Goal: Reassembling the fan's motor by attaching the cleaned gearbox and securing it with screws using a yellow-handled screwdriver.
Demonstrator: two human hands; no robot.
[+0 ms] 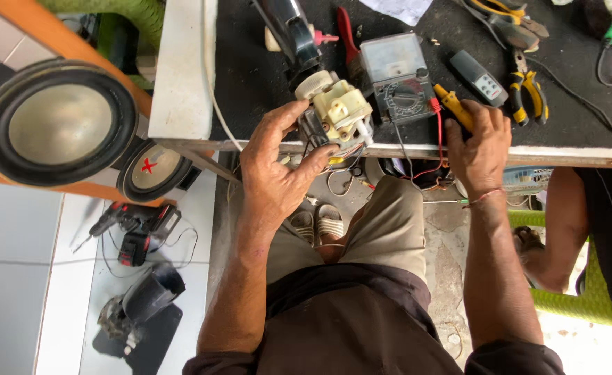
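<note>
Motor unit (337, 111), a cream plastic block with a ribbed round knob on top and thin coloured wires hanging beneath, sits at the front edge of the counter (250, 76), with the left hand (275, 163) curled around its near side, fingers closed on the dark part at its lower left. The right hand (480, 142) is closed around a yellow probe (453, 104), whose red lead runs back to the grey meter (400, 76) lying just beside the motor unit.

Judging from how things lie, the work looks to be in the middle of a check: the unit is out in the open with its wires bared, the meter is hooked up, but the probe tip is still apart from the unit's wires, so no reading seems taken yet.

No box, tray or bin shows on the counter; the tools lie loose on its dark mat: yellow-handled pliers (527, 94), a small grey remote (480, 78), a red-handled tool (348, 38). On the floor to the left stand two speakers (59, 123) and a cordless drill (129, 232).
</note>
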